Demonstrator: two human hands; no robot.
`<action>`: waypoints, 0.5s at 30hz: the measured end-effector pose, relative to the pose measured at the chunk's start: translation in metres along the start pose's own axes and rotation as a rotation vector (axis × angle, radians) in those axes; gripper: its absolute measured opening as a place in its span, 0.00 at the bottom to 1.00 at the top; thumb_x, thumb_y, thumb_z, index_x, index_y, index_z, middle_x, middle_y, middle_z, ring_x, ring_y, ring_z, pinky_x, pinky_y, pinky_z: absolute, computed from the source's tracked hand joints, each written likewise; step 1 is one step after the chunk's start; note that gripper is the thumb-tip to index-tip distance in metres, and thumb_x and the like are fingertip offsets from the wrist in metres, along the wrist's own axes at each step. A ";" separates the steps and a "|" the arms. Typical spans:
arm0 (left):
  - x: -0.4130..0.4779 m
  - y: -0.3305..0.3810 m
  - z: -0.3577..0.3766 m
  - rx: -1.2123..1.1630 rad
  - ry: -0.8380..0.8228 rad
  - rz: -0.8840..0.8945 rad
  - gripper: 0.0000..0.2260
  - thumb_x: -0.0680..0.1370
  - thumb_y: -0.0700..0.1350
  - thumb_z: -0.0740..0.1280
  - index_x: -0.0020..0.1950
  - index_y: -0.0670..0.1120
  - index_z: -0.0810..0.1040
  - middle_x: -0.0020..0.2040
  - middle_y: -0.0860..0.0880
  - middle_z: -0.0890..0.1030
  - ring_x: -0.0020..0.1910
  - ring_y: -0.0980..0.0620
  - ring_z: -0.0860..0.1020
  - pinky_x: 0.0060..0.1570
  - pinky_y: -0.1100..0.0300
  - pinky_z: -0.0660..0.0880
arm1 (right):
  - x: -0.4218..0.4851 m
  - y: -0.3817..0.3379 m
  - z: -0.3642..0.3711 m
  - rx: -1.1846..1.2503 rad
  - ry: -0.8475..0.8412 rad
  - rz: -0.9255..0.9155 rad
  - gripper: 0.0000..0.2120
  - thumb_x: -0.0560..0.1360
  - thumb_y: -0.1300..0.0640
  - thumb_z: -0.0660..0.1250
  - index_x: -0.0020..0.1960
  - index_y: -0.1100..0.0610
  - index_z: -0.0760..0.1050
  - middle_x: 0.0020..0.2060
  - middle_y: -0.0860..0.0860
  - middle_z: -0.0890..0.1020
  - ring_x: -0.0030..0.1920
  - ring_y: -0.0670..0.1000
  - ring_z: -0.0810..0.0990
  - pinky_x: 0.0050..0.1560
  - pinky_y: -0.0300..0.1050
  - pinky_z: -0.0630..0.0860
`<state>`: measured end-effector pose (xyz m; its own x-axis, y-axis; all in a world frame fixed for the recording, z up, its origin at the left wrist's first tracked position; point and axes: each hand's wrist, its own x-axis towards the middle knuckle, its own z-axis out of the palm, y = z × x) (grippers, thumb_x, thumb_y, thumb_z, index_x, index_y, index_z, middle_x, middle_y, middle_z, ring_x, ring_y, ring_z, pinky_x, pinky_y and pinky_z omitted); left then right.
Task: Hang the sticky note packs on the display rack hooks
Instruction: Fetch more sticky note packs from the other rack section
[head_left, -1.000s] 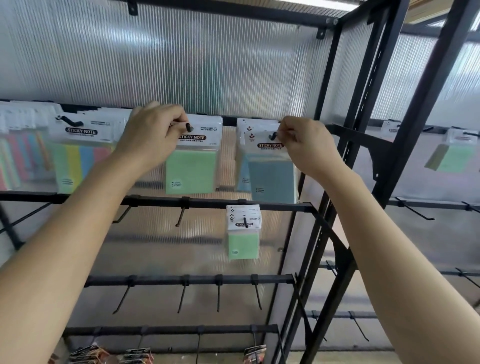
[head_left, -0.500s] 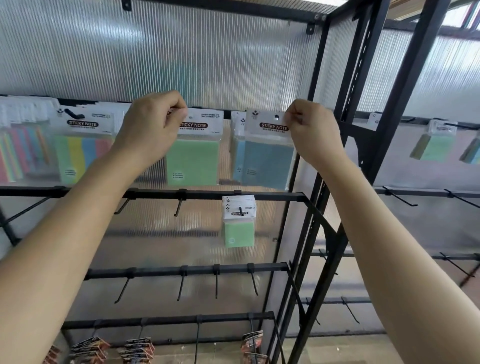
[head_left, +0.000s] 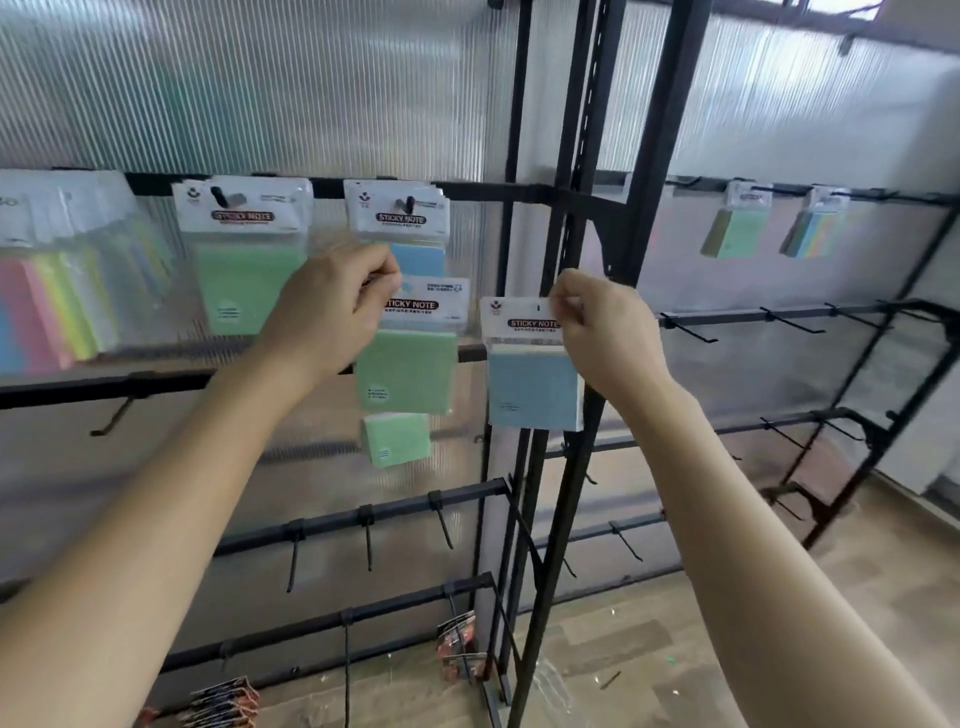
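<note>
While raised before the display rack (head_left: 657, 156), left hand (head_left: 332, 306): fingers and thumb pinched tight on the header card of a green sticky note pack (head_left: 408, 371).
Right hand (head_left: 608, 332): fingertips clamped on the top corner of a blue sticky note pack (head_left: 532, 389).
Both held packs: on no hook, dangling in front of the second rail (head_left: 470, 353).
Top rail: a hung green pack (head_left: 244, 270) and hung blue packs (head_left: 397, 218) sit on its hooks.

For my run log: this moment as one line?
left hand: grips green pack by top | right hand: pinches blue pack by top | rack: both packs held before it, neither visibly hooked
</note>
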<state>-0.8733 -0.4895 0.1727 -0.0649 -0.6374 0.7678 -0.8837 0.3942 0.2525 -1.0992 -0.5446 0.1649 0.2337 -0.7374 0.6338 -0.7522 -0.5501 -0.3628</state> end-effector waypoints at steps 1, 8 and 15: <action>0.001 0.003 0.009 -0.023 -0.015 0.013 0.06 0.78 0.38 0.62 0.41 0.39 0.74 0.34 0.50 0.71 0.32 0.54 0.66 0.36 0.59 0.59 | -0.003 0.008 -0.003 -0.018 -0.006 0.013 0.07 0.75 0.64 0.58 0.43 0.55 0.72 0.38 0.49 0.76 0.39 0.53 0.71 0.36 0.43 0.63; 0.007 0.041 0.078 -0.123 -0.110 0.069 0.07 0.78 0.38 0.62 0.40 0.40 0.73 0.33 0.59 0.69 0.35 0.58 0.67 0.37 0.69 0.61 | -0.021 0.071 -0.024 -0.082 -0.001 0.140 0.08 0.73 0.67 0.58 0.43 0.56 0.72 0.39 0.50 0.76 0.41 0.54 0.70 0.36 0.45 0.61; 0.028 0.099 0.143 -0.205 -0.163 0.127 0.07 0.78 0.38 0.63 0.39 0.44 0.72 0.35 0.55 0.72 0.38 0.55 0.69 0.38 0.67 0.64 | -0.026 0.147 -0.061 -0.103 0.022 0.195 0.05 0.75 0.64 0.58 0.44 0.57 0.72 0.44 0.52 0.79 0.42 0.54 0.70 0.38 0.47 0.64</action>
<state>-1.0284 -0.5631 0.1354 -0.2573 -0.6657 0.7005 -0.7528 0.5925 0.2867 -1.2535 -0.5819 0.1371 0.0651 -0.8164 0.5738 -0.8410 -0.3544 -0.4088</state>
